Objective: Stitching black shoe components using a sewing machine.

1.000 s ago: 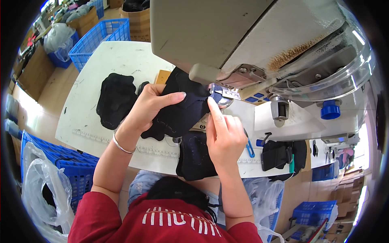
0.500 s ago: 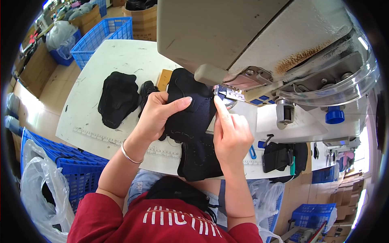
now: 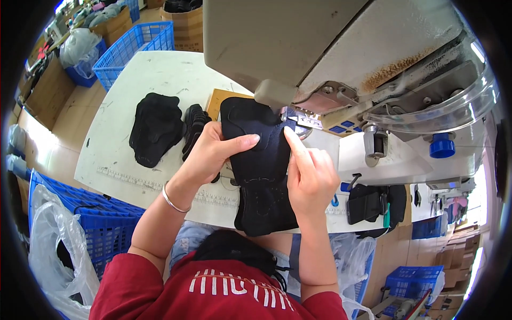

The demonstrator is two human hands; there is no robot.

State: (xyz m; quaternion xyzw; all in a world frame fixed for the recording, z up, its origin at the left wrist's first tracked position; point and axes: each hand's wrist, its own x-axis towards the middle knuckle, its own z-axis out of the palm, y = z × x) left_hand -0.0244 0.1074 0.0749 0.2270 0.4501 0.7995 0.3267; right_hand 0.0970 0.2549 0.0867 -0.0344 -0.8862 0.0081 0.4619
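Note:
A black padded fabric piece (image 3: 261, 144) with stitched lines lies on the white table, its upper right edge by the presser foot (image 3: 301, 120) of a sewing machine. My left hand (image 3: 210, 154) is closed on its left side, thumb on top and the other fingers mostly hidden. At the right edge, close to the foot, my right hand (image 3: 312, 170) has its index finger stretched onto the fabric and its other fingers curled; its thumb is hidden. Toward me, a further black part (image 3: 265, 210) adjoins the piece and reaches the table's front edge.
Another black fabric piece (image 3: 154, 129) lies on the left of the table (image 3: 114, 144), beside a rolled black strap (image 3: 196, 120). The machine head (image 3: 266, 42) overhangs the work. Blue crates (image 3: 106, 229) stand at the left, and a black pouch-like item (image 3: 365, 208) lies at the right.
The fabric piece has turned slightly and shifted a little toward me at its top. Both hands have moved slightly right with it, and more of the yellowish block behind it shows.

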